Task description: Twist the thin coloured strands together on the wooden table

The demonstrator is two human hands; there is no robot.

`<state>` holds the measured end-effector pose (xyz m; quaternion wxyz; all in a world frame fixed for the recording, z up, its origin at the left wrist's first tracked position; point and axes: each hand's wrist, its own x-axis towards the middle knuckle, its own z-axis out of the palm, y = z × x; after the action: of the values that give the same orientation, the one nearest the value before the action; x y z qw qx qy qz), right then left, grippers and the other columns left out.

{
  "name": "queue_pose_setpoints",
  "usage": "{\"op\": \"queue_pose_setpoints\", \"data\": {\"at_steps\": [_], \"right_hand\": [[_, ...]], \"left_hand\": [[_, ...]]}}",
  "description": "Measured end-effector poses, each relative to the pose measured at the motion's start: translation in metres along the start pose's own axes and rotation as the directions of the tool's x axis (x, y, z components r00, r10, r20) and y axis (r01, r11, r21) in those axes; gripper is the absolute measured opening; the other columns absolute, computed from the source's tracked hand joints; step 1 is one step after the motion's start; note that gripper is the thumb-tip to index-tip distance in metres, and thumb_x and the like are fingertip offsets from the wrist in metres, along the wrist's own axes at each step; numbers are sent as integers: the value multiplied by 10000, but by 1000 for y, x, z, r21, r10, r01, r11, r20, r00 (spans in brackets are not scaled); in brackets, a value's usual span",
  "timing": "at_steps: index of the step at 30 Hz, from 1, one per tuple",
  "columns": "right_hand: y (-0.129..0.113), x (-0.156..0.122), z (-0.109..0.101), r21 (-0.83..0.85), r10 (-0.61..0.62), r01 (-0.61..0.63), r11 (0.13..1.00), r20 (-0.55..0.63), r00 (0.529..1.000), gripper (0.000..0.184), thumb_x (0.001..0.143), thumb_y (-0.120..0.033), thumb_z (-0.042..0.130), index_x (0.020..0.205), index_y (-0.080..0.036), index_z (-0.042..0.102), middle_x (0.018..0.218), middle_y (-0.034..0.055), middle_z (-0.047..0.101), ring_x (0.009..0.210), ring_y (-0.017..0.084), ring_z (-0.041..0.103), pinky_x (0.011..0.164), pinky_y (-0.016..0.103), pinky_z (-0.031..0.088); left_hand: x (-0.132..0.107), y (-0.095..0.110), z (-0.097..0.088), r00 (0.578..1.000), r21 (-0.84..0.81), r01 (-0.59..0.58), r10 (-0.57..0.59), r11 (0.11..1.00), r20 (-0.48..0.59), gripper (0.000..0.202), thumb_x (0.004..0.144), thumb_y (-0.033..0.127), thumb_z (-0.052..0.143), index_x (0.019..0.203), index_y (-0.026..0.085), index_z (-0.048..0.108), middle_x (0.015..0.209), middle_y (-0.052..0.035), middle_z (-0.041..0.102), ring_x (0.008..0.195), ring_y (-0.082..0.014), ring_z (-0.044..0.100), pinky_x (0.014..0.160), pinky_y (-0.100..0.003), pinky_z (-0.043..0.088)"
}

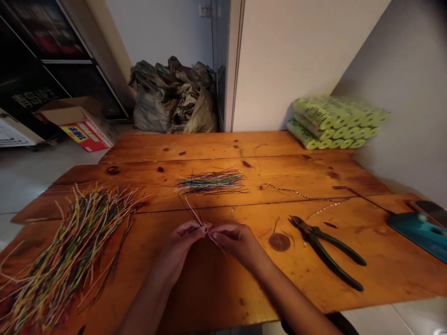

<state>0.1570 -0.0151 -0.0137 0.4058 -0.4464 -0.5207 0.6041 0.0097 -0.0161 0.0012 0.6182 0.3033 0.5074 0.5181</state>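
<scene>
Near the front middle of the wooden table [244,279], my left hand [186,235] pinches a few thin cords [194,211], dark and white, whose loose ends fan up and away from me. Close against it, my right hand [233,237] is closed on the same cords at their crossing, and a thin end pokes out below its fingers. Whether there is a knot between the fingertips is too small to tell. Just beyond both hands lies a small bundle of multicoloured cords [213,180].
A large heap of coloured cords [80,242] covers the left side. On the right are dark-handled cutting pliers [324,249], a braided black-and-white cord [296,191] and a teal object [419,228]. Green rolls [335,123] are stacked at the back right; bags [174,102] stand behind.
</scene>
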Motion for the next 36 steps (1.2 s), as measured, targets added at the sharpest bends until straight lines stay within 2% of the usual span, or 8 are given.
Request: {"op": "queue_pose_setpoints", "data": {"at_steps": [4, 11, 16, 18, 23, 27, 31, 36], "right_hand": [[-2, 0, -8, -210, -77, 70, 975, -28, 997, 142, 731, -303, 600, 773, -227, 713, 718, 5, 635, 668, 130, 541, 635, 258, 414], [0, 2, -4, 47, 23, -20, 999, -75, 997, 181, 686, -366, 629, 685, -186, 644, 595, -28, 560, 531, 88, 477, 521, 219, 397], [0, 3, 0, 29, 35, -31, 999, -137, 990, 191, 707, -370, 611, 704, -179, 624, 587, -24, 549, 539, 94, 495, 529, 227, 411], [-1, 3, 1, 65, 66, -56, 996, -161, 985, 205, 689, -383, 629, 699, -178, 619, 589, -20, 566, 550, 98, 514, 545, 232, 421], [-1, 7, 1, 337, 230, -176, 925, -125, 965, 293, 536, -408, 747, 652, -171, 620, 604, -25, 601, 554, 85, 539, 595, 229, 447], [0, 9, 6, 472, 240, -136, 871, -168, 956, 252, 552, -356, 763, 652, -167, 627, 618, -31, 614, 577, 66, 534, 620, 196, 430], [1, 12, 12, 533, 208, -81, 842, -182, 961, 230, 571, -332, 765, 646, -170, 620, 579, -50, 589, 539, 55, 510, 578, 181, 417], [1, 14, 10, 488, 239, -179, 854, -63, 969, 304, 526, -389, 781, 672, -164, 637, 606, -20, 625, 545, 98, 571, 600, 248, 468]], "left_hand": [[3, -1, -2, 1000, 136, -4, 0, 991, 30, 146, 514, 268, 761, 600, 173, 692, 706, -64, 691, 713, -175, 597, 725, -278, 439], [13, -9, -6, 994, 268, -77, 54, 960, 91, 140, 568, 286, 741, 666, 190, 717, 737, -59, 702, 728, -185, 605, 722, -273, 446], [15, -14, -6, 990, 333, -135, 111, 933, 90, 122, 613, 294, 710, 667, 185, 713, 730, -54, 698, 729, -178, 605, 723, -256, 436], [14, -14, -4, 990, 309, -133, 113, 942, 82, 126, 601, 291, 719, 662, 182, 712, 724, -53, 696, 725, -176, 602, 721, -252, 434], [11, -14, 5, 995, 186, -96, 93, 978, 23, 124, 558, 280, 743, 622, 187, 693, 680, -20, 683, 705, -163, 589, 718, -260, 433], [12, -16, 9, 998, 80, -65, 63, 995, 24, 129, 562, 269, 742, 628, 181, 675, 694, 1, 680, 720, -138, 580, 742, -244, 423], [14, -20, 8, 997, 25, -65, 63, 998, 49, 102, 626, 266, 704, 667, 177, 676, 712, 9, 670, 736, -123, 562, 759, -234, 404], [15, -19, 6, 995, 7, -88, 88, 996, 53, 91, 657, 254, 679, 651, 167, 656, 676, 14, 634, 708, -114, 533, 720, -227, 390]]}}
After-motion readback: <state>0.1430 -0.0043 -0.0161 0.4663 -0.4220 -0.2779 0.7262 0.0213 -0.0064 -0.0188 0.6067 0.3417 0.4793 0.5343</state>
